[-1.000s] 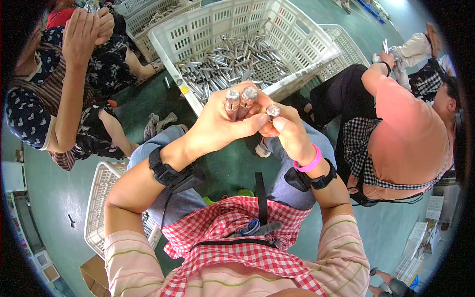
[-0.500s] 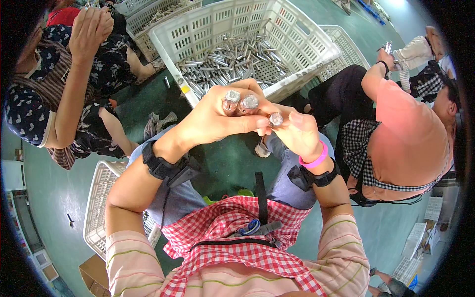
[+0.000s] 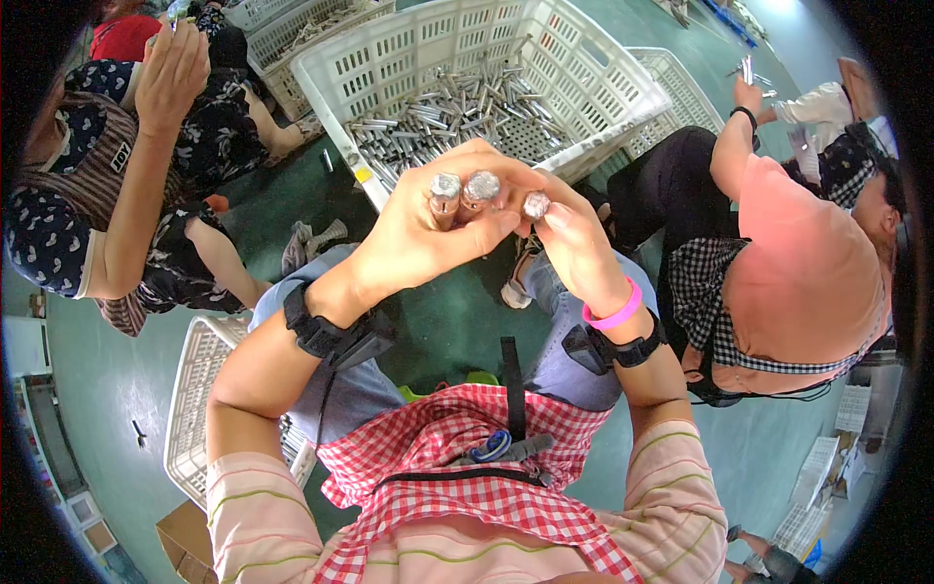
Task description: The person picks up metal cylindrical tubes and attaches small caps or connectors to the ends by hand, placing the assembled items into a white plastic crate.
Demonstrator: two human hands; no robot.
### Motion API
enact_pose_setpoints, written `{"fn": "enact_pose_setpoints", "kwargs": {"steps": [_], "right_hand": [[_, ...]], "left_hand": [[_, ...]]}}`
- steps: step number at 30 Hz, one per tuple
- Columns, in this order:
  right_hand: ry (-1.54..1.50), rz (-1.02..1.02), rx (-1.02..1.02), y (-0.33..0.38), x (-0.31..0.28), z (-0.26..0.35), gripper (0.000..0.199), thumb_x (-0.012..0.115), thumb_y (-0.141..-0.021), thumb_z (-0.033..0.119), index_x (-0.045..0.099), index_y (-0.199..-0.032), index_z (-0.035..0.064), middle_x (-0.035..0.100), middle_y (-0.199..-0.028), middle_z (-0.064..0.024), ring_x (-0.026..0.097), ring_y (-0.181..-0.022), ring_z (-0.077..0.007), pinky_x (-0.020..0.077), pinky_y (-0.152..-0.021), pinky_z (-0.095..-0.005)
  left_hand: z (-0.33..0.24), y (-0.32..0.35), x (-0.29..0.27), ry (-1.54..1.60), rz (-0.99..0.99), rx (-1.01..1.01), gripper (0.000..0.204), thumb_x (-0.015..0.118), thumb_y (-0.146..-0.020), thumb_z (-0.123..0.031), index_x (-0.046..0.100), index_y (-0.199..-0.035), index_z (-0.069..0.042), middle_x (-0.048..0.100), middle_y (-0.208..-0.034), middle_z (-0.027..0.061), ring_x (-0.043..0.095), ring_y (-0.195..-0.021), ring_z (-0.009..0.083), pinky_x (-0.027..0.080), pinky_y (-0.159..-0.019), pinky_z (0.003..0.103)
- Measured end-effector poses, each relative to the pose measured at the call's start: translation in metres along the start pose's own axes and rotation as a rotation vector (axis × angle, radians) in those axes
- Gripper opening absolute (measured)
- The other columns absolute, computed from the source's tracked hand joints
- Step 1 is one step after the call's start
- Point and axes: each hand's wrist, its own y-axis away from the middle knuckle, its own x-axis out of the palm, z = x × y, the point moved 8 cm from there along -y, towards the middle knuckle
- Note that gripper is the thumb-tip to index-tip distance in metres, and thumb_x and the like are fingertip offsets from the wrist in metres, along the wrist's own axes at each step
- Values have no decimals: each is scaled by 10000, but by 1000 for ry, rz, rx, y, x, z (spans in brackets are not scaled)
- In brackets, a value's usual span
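Above my knees, my left hand [image 3: 404, 229] is closed around two short silver metal tubes, a left tube [image 3: 445, 187] and a right tube [image 3: 481, 187], side by side with their bright ends up. My right hand [image 3: 581, 248] touches it and pinches a third, thinner-looking metal tube [image 3: 535, 204] between thumb and fingers. The left thumb tip lies close to that third tube. The lower lengths of all these tubes are hidden by my fingers. Just beyond my hands, a pile of similar loose tubes [image 3: 457, 112] lies in a large white plastic crate [image 3: 375, 63].
Another white crate [image 3: 185, 409] stands by my left side, and more crates [image 3: 292, 49] sit at the back left. Close on the left, a co-worker's hand [image 3: 173, 83] is raised. At the right, another co-worker's hand [image 3: 747, 97] holds several metal pieces. One tube [image 3: 328, 160] lies on the floor.
Both my hands have shifted slightly up and to the left, with the tubes still in them. The co-workers' hands on both sides have moved a little.
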Motion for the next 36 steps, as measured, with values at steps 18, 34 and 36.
{"fn": "enact_pose_setpoints", "kwargs": {"steps": [18,34,36], "right_hand": [[-15,-47,33,4,-1,-2,308,390,-884,299,515,-961,28,486,-862,16,425,-797,-63,336,-730,-211],[-15,-33,-15,3,2,1,275,405,-891,275,510,-942,25,462,-836,25,395,-774,-52,322,-697,-205],[25,-50,10,4,1,0,279,410,-888,281,511,-920,23,459,-821,26,393,-763,-54,322,-690,-206]], "left_hand": [[12,5,7,198,-32,-145,179,625,-788,-42,566,-952,0,522,-781,1,532,-744,77,435,-665,203],[15,7,6,259,-47,-123,193,611,-788,-28,546,-965,10,551,-848,20,534,-772,85,445,-696,217],[16,8,6,238,-45,-110,184,603,-788,-21,546,-961,5,553,-851,21,534,-770,84,442,-691,214]]}}
